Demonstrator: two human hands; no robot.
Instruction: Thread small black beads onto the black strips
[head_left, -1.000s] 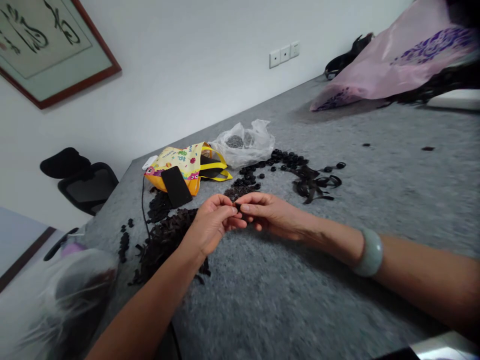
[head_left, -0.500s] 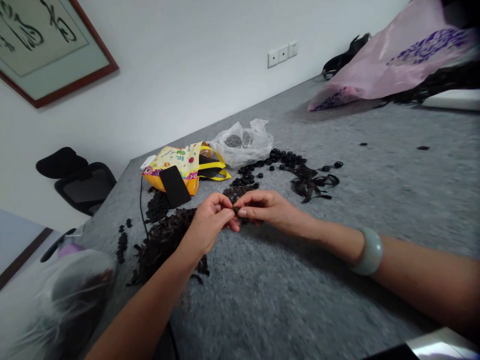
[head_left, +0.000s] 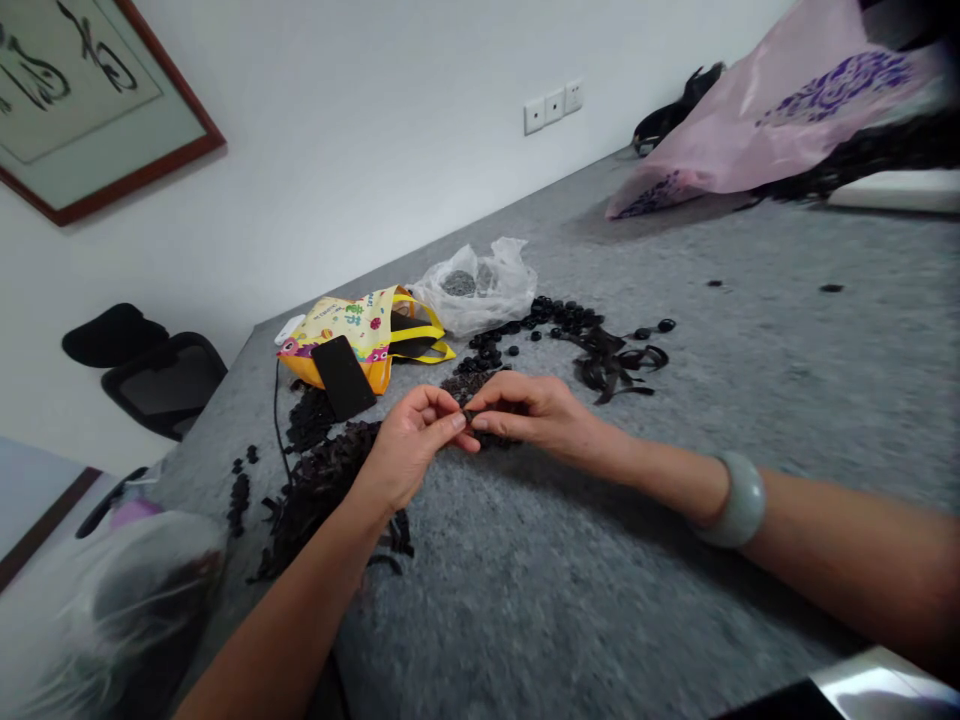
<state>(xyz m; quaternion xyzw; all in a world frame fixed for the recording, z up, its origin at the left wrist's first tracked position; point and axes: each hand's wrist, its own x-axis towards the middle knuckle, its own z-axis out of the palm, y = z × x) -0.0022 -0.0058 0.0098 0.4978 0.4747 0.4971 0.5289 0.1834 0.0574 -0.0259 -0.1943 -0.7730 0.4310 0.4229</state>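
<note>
My left hand point(head_left: 420, 440) and my right hand point(head_left: 525, 410) meet above the grey table point(head_left: 570, 600), thumbs and fingertips pinched. Between them is a small dark piece point(head_left: 469, 415), mostly covered by the fingers; its exact kind cannot be made out. A pile of dark strips point(head_left: 322, 490) lies beneath and left of my left wrist. Just beyond my fingers sits a heap of tiny brown-black bits point(head_left: 463, 384), partly hidden. Several round black discs point(head_left: 566, 316) spread behind it, with loose black strips point(head_left: 611, 365) to their right.
A yellow patterned bag point(head_left: 352, 325) has a black phone point(head_left: 343, 377) leaning on it. Behind stands a white plastic bag point(head_left: 487, 285). At far right rests a pink bag point(head_left: 735, 140) beside a white slab point(head_left: 900, 190). A dark-edged object point(head_left: 870, 690) juts in at bottom right.
The view has shifted slightly, so the table things sit a little further left. Both hands stay together, with the fingers moving only slightly around the dark piece.
</note>
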